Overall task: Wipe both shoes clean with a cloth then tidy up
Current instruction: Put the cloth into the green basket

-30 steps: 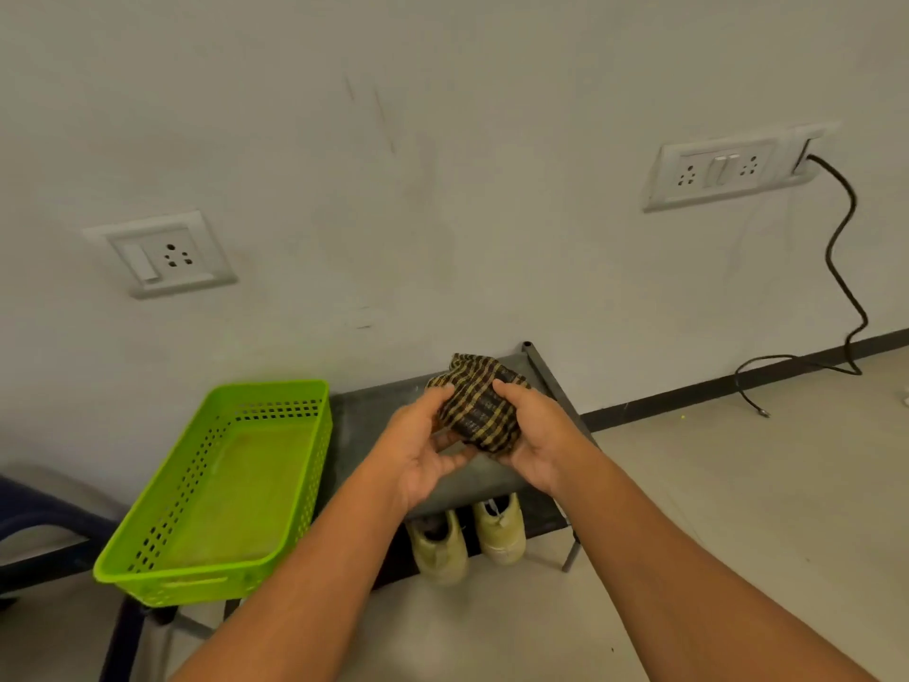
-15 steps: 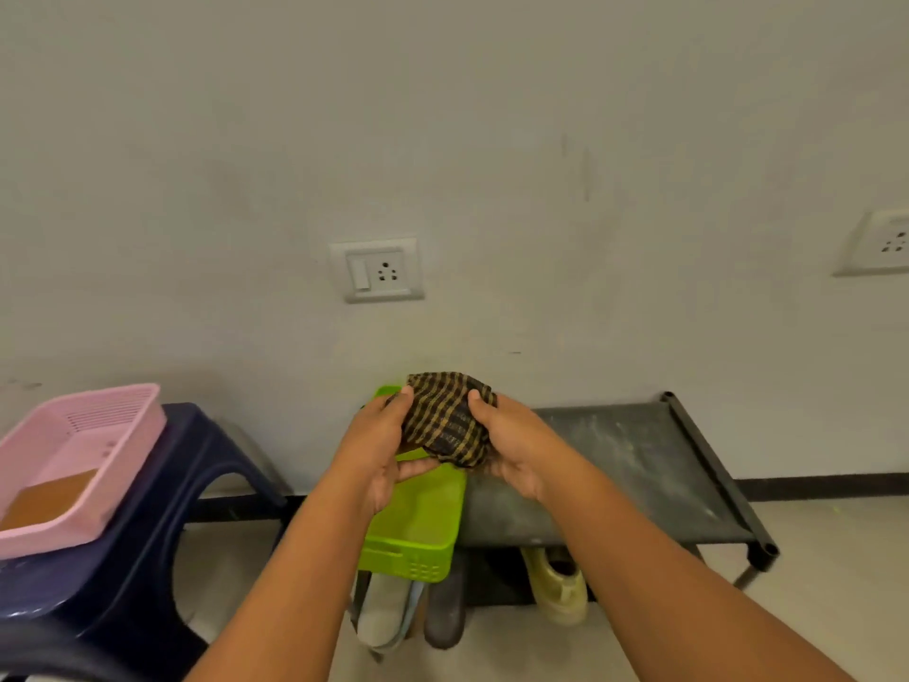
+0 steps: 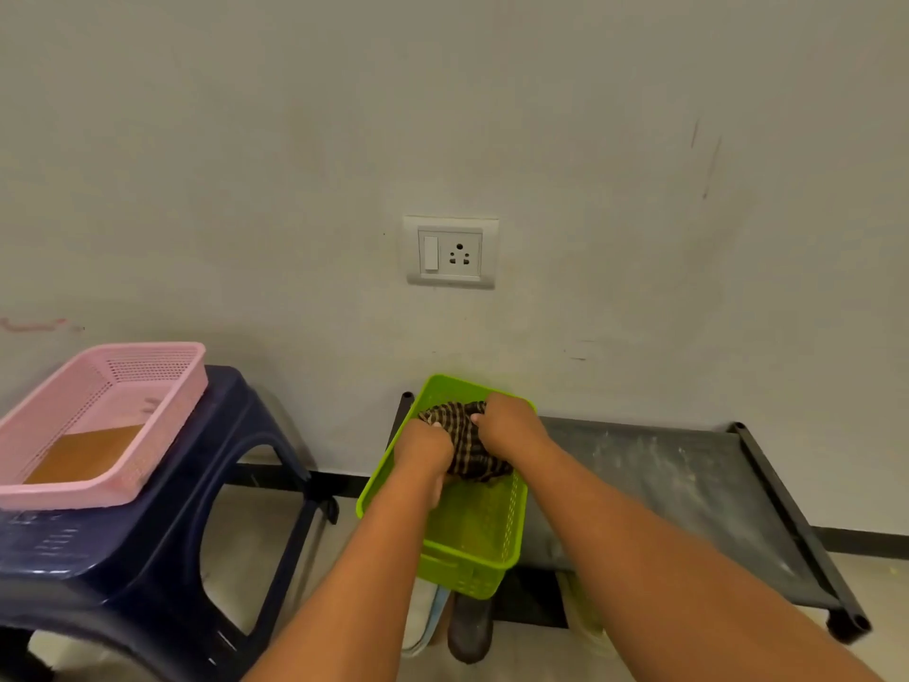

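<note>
Both hands [image 3: 425,447] hold cloth [image 3: 465,443] in green basket [image 3: 484,539].

Both of your bare forearms reach forward and converge. Your left hand [image 3: 424,447] and right hand [image 3: 509,425] sit close together, knuckles up, with fingers curled into the cloth [image 3: 467,447] bunched between them.

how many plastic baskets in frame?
2: pink basket on the blue stool, left; green basket on the dark rack, centre, checked cloth in it. None seem hidden.

Pink basket [image 3: 167,381], perhaps cardboard [image 3: 86,452] inside
</note>
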